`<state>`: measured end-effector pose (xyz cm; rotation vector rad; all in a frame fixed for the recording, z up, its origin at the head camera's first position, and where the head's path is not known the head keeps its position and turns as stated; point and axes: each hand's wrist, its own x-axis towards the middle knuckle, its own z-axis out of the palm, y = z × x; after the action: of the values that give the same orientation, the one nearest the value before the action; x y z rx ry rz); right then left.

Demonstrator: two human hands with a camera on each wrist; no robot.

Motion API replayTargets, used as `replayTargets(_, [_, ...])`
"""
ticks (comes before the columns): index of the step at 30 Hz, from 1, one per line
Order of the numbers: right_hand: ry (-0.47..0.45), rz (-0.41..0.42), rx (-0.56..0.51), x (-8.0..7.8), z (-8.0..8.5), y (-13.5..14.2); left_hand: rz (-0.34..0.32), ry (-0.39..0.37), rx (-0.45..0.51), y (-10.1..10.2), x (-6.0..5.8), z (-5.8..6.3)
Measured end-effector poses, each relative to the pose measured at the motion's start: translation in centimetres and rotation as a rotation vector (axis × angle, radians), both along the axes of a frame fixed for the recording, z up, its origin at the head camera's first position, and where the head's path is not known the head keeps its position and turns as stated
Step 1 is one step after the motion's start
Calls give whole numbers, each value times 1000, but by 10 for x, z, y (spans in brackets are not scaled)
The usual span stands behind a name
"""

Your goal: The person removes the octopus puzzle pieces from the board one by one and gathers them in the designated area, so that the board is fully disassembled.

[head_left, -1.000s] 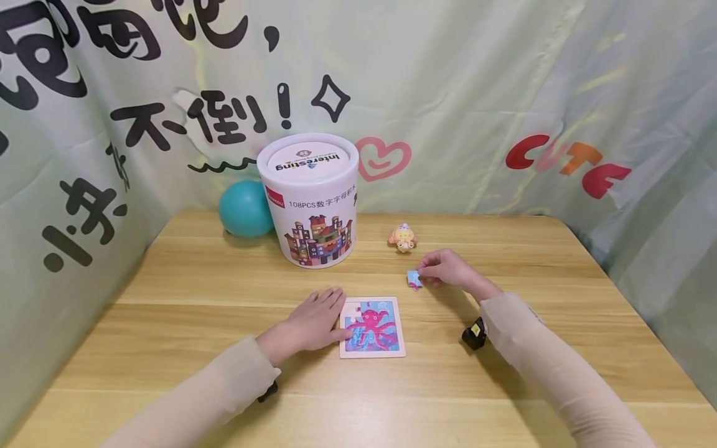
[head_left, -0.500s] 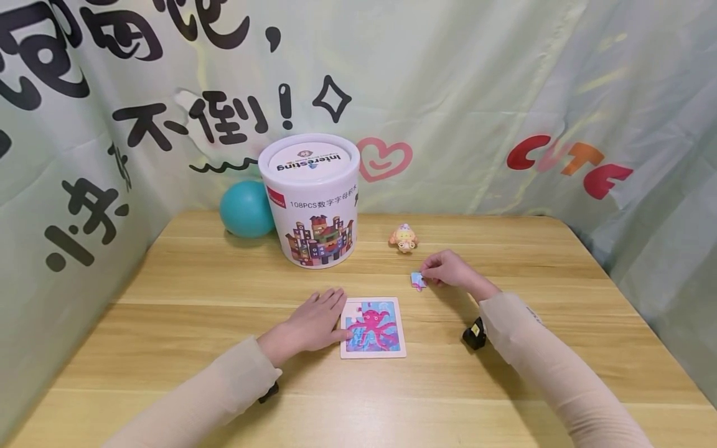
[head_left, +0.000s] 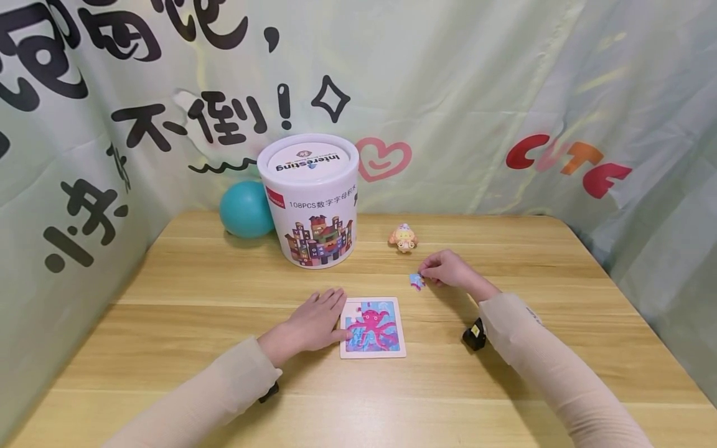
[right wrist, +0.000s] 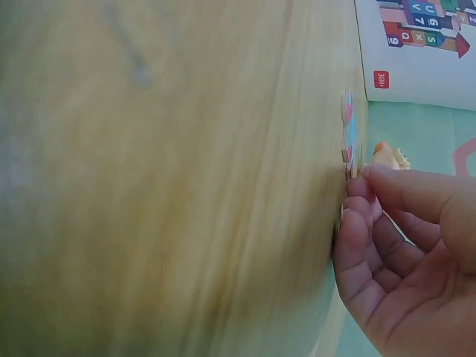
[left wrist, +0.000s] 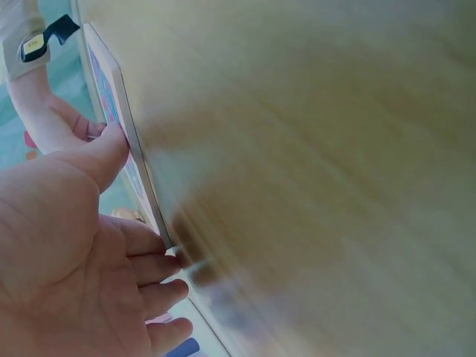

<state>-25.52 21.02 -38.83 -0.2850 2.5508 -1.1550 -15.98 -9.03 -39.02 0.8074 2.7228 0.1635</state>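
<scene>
A square octopus puzzle board (head_left: pixel 373 356) lies flat on the table, its upper-left corner bare of picture. My left hand (head_left: pixel 309 323) rests along the board's left side, fingers stretched out and thumb over its edge; the left wrist view shows the thumb (left wrist: pixel 111 152) on the rim. Farther right, my right hand (head_left: pixel 450 270) pinches a small blue and pink jigsaw piece (head_left: pixel 417 282) by its right side, at the table surface. From the right wrist, the piece (right wrist: pixel 349 126) appears nearly edge-on beside the thumb and fingertips.
A white lidded bucket (head_left: pixel 313 205) stands at the back, with a teal ball (head_left: pixel 245 210) at its left. Behind the right hand sits a small figurine (head_left: pixel 403 238). A printed curtain (head_left: pixel 448 93) hangs around the wooden table (head_left: pixel 358 404).
The jigsaw piece has turned in the right fingers, shifting slightly right and then a little back. My left hand and the board keep their places.
</scene>
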Motion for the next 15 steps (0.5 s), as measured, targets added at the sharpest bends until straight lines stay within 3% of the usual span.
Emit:
replayTargets(11, [50,15,4,6,9,-6,0,6,-11,1,0,1])
replayTargets(15, [81,66,-15,12,15,-18,0,9,-13,1,0,1])
